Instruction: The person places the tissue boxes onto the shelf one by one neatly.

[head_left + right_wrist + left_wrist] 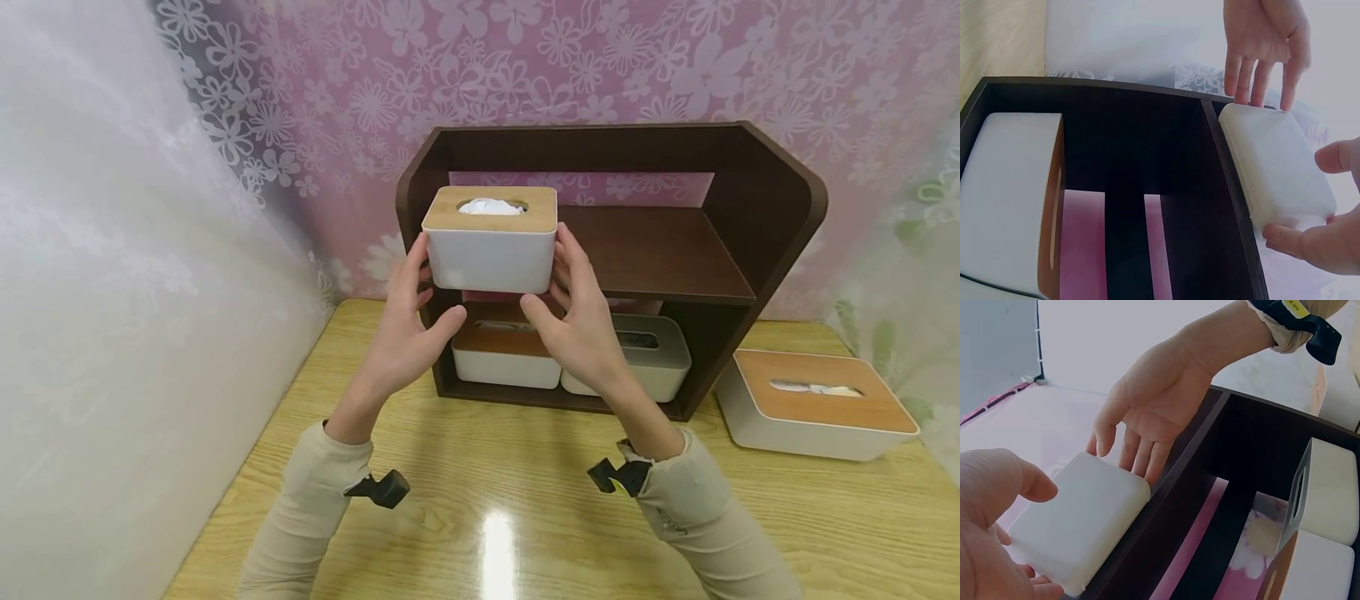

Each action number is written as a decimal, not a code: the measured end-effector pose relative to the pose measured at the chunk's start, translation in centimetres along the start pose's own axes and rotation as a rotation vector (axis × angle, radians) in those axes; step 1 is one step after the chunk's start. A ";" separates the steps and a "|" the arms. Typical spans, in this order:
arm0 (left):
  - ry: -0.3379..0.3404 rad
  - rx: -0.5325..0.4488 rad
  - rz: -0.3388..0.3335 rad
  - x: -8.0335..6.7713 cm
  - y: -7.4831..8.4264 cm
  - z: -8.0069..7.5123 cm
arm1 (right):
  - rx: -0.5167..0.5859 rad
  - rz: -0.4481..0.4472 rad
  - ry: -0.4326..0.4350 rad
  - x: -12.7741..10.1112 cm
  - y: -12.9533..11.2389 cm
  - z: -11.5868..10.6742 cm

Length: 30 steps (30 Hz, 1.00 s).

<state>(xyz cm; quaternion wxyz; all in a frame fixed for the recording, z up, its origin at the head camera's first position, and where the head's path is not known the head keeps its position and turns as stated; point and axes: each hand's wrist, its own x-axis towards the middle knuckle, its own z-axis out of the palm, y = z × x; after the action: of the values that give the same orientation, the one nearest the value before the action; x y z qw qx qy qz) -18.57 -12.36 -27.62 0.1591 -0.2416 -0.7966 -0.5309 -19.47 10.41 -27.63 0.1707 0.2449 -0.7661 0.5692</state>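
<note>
A white tissue box (pixel 491 262) with a light wooden lid and a white tissue in its slot is at the left end of the upper shelf (pixel 652 250) of a dark brown rack. My left hand (pixel 405 337) touches its left side with fairly straight fingers. On the opposite side, the fingers of my right hand (pixel 588 329) rest against it. Both thumbs stand apart from the front face, as the left wrist view of the box (pixel 1085 519) also shows. The far sides of the box are hidden.
Below, the rack holds a white box with a brown wooden lid (pixel 506 368) and, beside it, a box with a grey lid (pixel 667 354). Another wooden-lidded box (pixel 795 429) stands right of the rack on the wooden table (pixel 480 467). A pale curtain (pixel 150 292) hangs at left.
</note>
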 end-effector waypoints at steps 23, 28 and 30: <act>0.017 0.057 -0.089 2.6 0.2 0.8 | 0.070 0.095 0.004 2.8 0.5 -0.2; 0.013 0.097 -0.084 3.2 0.3 1.1 | 0.076 0.112 -0.001 3.2 0.5 -0.4; 0.006 0.121 -0.079 3.4 0.3 1.2 | 0.078 0.121 -0.004 3.3 0.5 -0.4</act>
<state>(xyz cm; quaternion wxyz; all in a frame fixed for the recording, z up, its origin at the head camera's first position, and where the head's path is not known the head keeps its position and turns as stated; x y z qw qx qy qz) -21.22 -10.39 -26.12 0.1548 -0.1982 -0.8357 -0.4882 -22.50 10.36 -26.12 0.1248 0.2059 -0.7571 0.6073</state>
